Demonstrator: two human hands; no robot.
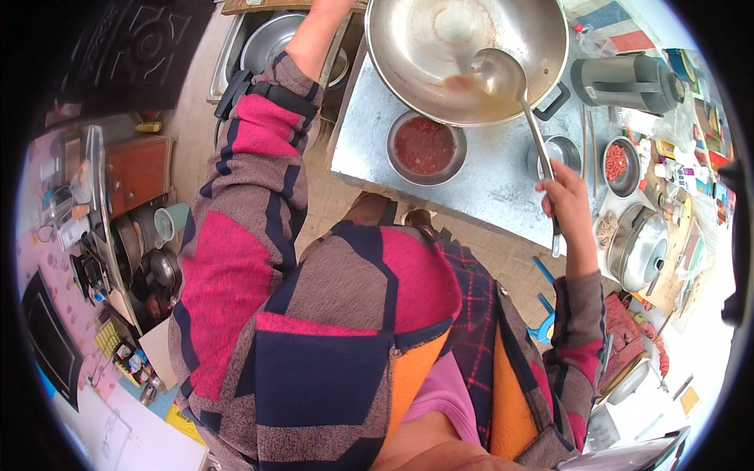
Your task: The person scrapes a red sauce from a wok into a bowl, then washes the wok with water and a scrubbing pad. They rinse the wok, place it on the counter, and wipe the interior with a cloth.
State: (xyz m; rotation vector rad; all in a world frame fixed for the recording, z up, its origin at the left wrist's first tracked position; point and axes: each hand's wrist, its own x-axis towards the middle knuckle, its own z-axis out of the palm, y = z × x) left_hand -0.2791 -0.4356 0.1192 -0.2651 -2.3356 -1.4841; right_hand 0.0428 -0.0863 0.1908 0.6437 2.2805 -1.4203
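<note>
My right hand (566, 197) is closed around the handle of a metal ladle (499, 73), whose bowl rests inside a large steel wok (406, 56). A little reddish-brown liquid lies in the wok beside the ladle's bowl. My left arm reaches up past the wok's left side; of my left hand, only the wrist area (331, 7) shows at the top edge, with the fingers out of view. Below the wok, a steel bowl (396, 168) of chunky red sauce (425, 145) stands on the metal-topped table (495, 194).
Right of the wok are a grey thermos jug (624, 83), a small metal bowl (562, 154), chopsticks (593, 153), a bowl of red pieces (616, 163) and a lidded pot (639, 247). A metal basin (265, 44) sits in the sink (222, 65) at upper left.
</note>
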